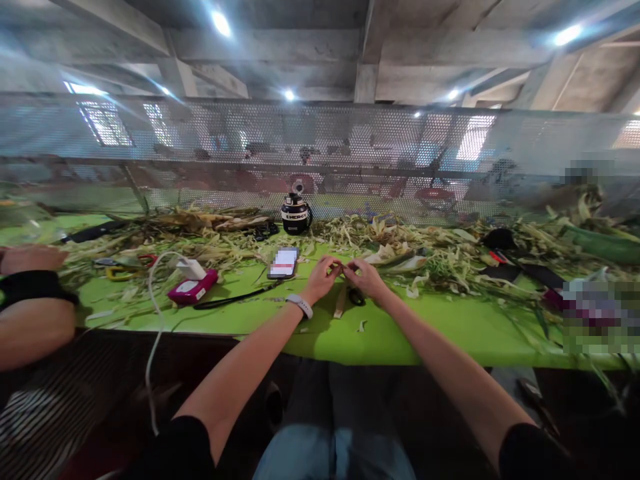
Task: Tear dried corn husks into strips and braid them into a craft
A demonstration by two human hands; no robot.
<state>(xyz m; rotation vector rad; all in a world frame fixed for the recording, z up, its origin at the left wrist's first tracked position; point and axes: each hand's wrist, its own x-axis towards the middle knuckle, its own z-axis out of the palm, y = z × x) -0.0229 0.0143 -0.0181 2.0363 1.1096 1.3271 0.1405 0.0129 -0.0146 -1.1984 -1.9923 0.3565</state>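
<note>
My left hand (323, 279), with a white band on its wrist, and my right hand (367, 279) meet above the green table. The thumb and fingers of each are pinched together, tip to tip. Something small and dark reddish seems to be between the fingertips, too small to name. Just below them is a pale husk strip (340, 304); whether it hangs from the fingers or lies on the table I cannot tell. Beside my right hand lies a dark ring-shaped thing (356, 297). A small pale scrap (362, 326) lies nearer the table edge.
A phone (283, 263), a magenta power block (193, 288) with a white charger and cable, and a black strap (235, 297) lie leftward. Behind stands a black-and-white jar (296, 217). Husk heaps (400, 243) line a perforated screen (320, 140). Another person's arm (37, 323) is at far left.
</note>
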